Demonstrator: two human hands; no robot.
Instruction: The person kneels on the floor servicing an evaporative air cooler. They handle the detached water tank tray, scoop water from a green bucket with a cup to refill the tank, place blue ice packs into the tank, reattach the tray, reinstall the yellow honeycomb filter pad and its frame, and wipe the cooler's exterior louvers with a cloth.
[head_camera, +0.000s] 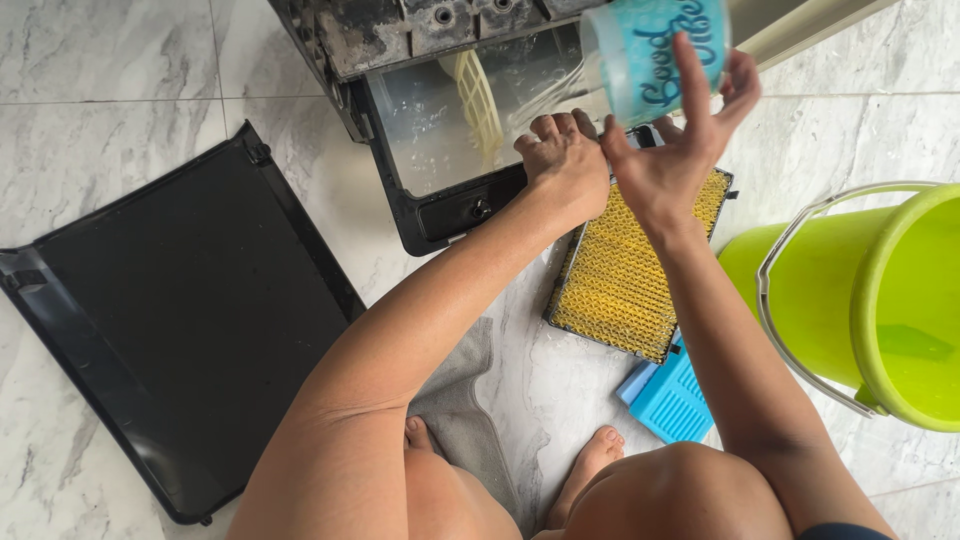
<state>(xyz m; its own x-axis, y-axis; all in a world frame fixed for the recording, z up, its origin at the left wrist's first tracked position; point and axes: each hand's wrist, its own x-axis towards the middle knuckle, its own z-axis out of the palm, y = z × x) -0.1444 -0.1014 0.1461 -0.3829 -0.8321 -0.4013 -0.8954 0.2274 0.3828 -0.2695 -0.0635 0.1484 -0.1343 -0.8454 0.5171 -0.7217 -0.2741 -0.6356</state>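
My right hand (680, 150) grips a tilted blue mug (650, 50), pouring water into the tank (440, 130); my left hand (562, 155) clutches the tank's rim.

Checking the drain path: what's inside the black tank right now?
Inside the black tank: shallow water and a yellowish ribbed part, with water streaming in from the blue mug tipped by the right hand. The left hand covers the tank's near right corner.

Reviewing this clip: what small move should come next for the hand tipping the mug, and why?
Probably keep the blue mug tipped until it empties: the right hand holds it tilted, water streams into the open black tank, and the left hand steadies the tank's edge.
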